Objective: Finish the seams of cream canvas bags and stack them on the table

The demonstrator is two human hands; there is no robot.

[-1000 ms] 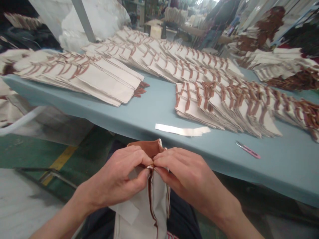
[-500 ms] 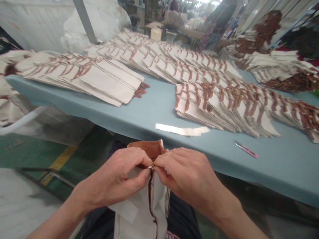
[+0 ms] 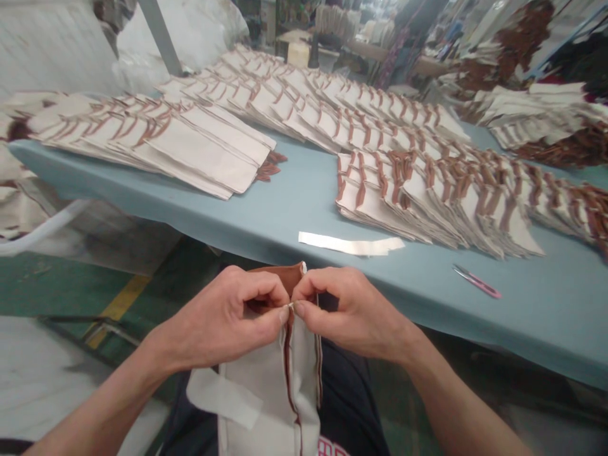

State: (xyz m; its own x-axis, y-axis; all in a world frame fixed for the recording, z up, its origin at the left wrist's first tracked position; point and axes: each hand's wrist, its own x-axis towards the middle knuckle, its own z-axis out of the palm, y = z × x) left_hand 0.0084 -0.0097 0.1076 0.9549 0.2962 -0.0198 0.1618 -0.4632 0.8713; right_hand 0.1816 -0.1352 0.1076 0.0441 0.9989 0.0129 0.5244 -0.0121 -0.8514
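Both hands meet over my lap, just below the table's near edge. My left hand (image 3: 228,323) and my right hand (image 3: 349,310) each pinch the top of a cream fabric piece (image 3: 270,392) with brown trim and a brown lining (image 3: 282,275). The thumbs and forefingers press together at the brown seam in the middle. The fabric hangs down between my forearms, and a loose cream strip (image 3: 218,396) sticks out at its left.
The blue table (image 3: 294,209) carries several fanned rows of similar cream and brown pieces (image 3: 427,196). A white strip (image 3: 351,244) and a pink thread snipper (image 3: 475,280) lie near the front edge. More stacks stand at the far right. Green floor lies at the left.
My hands have drawn slightly closer to me and curled tighter on the fabric's top edge. The view has shifted a little; the table items have not moved.
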